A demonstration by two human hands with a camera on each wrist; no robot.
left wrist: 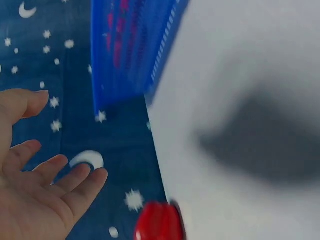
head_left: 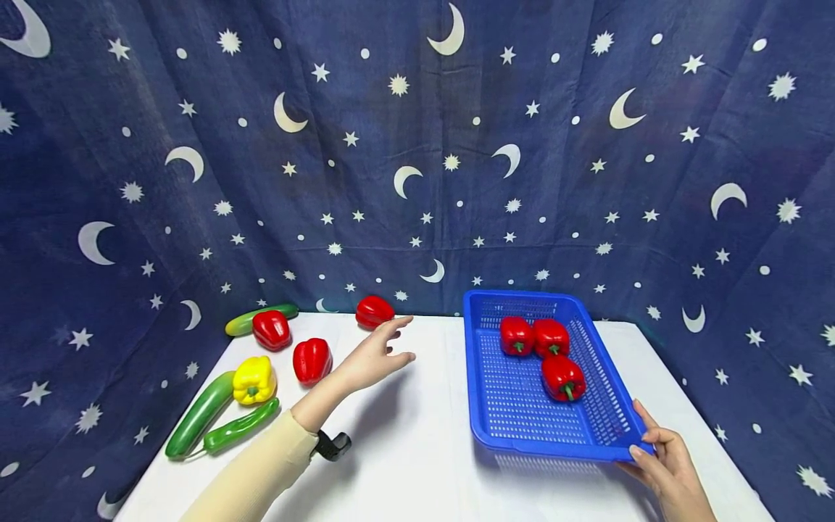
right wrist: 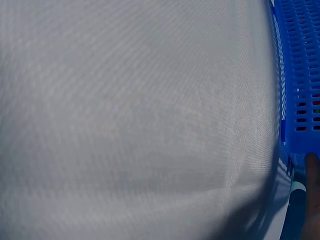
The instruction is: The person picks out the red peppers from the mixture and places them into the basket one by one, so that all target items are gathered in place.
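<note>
Blue plastic mesh forms the basket (head_left: 554, 449), on or just above the table (head_left: 430, 435), with three red peppers (head_left: 563, 377) inside, mostly in its far half and toward its right wall. Right hand (head_left: 672, 464) grips the basket's near right corner, thumb over the rim; what supports that corner from below is hidden. Left hand (head_left: 373, 360), well to the left of the basket, holds nothing, its fingers extended and relaxed; the far pepper (head_left: 375, 312) lies near it, left of the basket's far end, and shows apart from the fingers in the left wrist view.

Risk, as judged: with one corner the only hold, a lift or pull may twist the basket, and the smooth, rounded peppers may roll to its low side. Whether the whole base bears on the table cannot be confirmed. Second risk: the far pepper lies near the table's back edge, so a push away from the person may send it over. Third: a low left sleeve (head_left: 261, 471) may brush the loose pepper (head_left: 312, 361) farther left of the basket.

Orientation: the basket's long axis runs near to far, roughly straight away from the person, mouth upward. Stems of the peppers inside point toward the basket's near wall; the far pepper shows no stem, so its heading cannot be told
</note>
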